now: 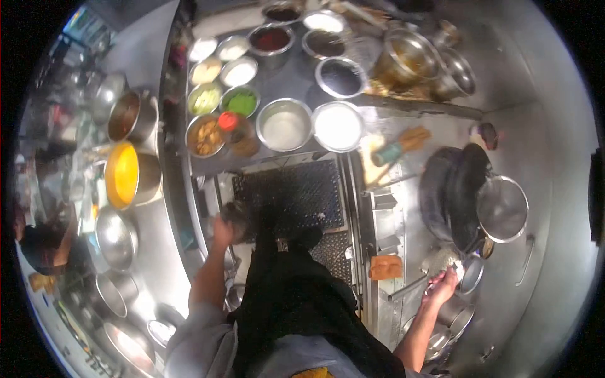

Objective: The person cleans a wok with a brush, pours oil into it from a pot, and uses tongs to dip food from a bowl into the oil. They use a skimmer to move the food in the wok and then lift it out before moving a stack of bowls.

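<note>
My left hand (223,232) is low on the left, beside the counter's inner edge and over the dark floor mat. Its fingers curl at the edge of a greyish rounded thing (236,215) blurred by motion. Out to the right, my right hand (443,287) is closed, its fingers wrapped around something whose kind I cannot tell. A pale, speckled, mesh-like piece (442,259) shows just beyond those fingers. Near this hand are a metal pot (455,315) and a round strainer (502,209) leaning by the dark woks (450,195).
Ahead, a counter carries steel bowls of chopped greens (240,101), white contents (338,126) and a red-capped bottle (238,135). An orange-brown block (386,268) lies right of the floor mat (287,194). Leftward stand a yellow-filled pot (123,174), several bowls and another person's arm (63,246).
</note>
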### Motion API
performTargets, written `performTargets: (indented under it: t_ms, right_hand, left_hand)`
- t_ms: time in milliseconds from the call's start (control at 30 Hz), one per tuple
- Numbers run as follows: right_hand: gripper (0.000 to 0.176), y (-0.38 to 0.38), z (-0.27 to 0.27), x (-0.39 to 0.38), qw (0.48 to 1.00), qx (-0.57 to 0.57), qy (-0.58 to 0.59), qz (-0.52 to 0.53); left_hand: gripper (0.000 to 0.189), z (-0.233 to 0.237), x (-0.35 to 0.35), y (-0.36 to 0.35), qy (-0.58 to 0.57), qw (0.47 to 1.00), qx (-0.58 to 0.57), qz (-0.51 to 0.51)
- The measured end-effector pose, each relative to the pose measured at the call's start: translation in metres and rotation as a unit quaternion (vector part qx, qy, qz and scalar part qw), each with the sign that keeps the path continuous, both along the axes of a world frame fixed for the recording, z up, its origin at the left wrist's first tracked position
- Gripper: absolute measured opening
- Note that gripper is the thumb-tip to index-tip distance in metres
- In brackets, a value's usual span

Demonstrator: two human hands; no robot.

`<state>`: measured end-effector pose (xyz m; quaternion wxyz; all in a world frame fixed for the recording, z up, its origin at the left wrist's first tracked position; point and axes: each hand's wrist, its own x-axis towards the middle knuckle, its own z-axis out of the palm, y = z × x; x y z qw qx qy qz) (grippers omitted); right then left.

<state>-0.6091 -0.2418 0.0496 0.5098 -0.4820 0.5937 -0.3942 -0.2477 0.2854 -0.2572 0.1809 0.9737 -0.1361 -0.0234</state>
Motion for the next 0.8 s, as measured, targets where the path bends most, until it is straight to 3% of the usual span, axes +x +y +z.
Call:
performTargets:
  t_ms: [67, 100, 200, 267, 333, 367, 400, 467, 500, 533, 600, 633, 667, 800]
  right_hand:
    - [0.017, 0.010, 0.011, -0.008, 1.000, 0.008, -0.021, -0.005]
    - [0.018, 0.013, 0.016, -0.013, 0.999, 0.011, -0.047, 0.009]
    - [0.016, 0.020, 0.021, -0.030, 0.999, 0.019, -0.039, 0.001]
    - [0.016, 0.018, 0.011, -0.046, 0.997, 0.008, -0.075, 0.005]
    - [0.015, 0.018, 0.010, -0.051, 0.993, -0.006, -0.114, 0.014]
    - [0.015, 0.018, 0.014, -0.050, 0.993, 0.000, -0.116, 0.013]
    - [0.015, 0.016, 0.017, -0.049, 0.993, 0.007, -0.117, 0.012]
    - [0.014, 0.011, 0.015, -0.050, 0.994, 0.004, -0.112, -0.004]
    - [0.014, 0.010, 0.017, -0.048, 0.993, 0.018, -0.116, -0.012]
    - [0.014, 0.007, 0.017, -0.045, 0.992, 0.031, -0.120, -0.020]
    - [0.014, 0.000, 0.017, -0.040, 0.991, 0.033, -0.123, -0.039]
    - [0.014, 0.000, 0.017, -0.037, 0.991, 0.040, -0.121, -0.046]
    - [0.014, -0.002, 0.018, -0.032, 0.990, 0.038, -0.122, -0.060]
    - [0.014, -0.007, 0.031, -0.007, 0.988, 0.055, -0.102, -0.100]
  left_hand:
    - [0.037, 0.108, -0.010, -0.076, 0.246, 0.950, -0.178, 0.072]
    - [0.036, 0.111, -0.016, -0.091, 0.267, 0.926, -0.266, 0.037]
    - [0.041, 0.210, -0.009, -0.173, 0.291, 0.892, -0.341, -0.063]
    - [0.045, 0.268, 0.005, -0.224, 0.192, 0.932, -0.293, -0.093]
    - [0.050, 0.326, 0.037, -0.275, 0.279, 0.865, -0.388, -0.152]
    - [0.052, 0.386, 0.040, -0.306, 0.222, 0.896, -0.335, -0.188]
    - [0.051, 0.366, 0.069, -0.328, 0.139, 0.902, -0.360, -0.195]
    - [0.047, 0.422, 0.098, -0.391, 0.097, 0.887, -0.392, -0.226]
    - [0.045, 0.428, 0.129, -0.421, 0.121, 0.856, -0.432, -0.255]
    - [0.041, 0.447, 0.146, -0.452, -0.021, 0.879, -0.389, -0.276]
    - [0.039, 0.471, 0.188, -0.516, 0.014, 0.842, -0.439, -0.312]
    - [0.034, 0.479, 0.207, -0.551, -0.161, 0.850, -0.386, -0.319]
    - [0.029, 0.494, 0.220, -0.581, -0.109, 0.849, -0.390, -0.340]
    - [0.028, 0.477, 0.310, -0.714, -0.114, 0.866, -0.344, -0.344]
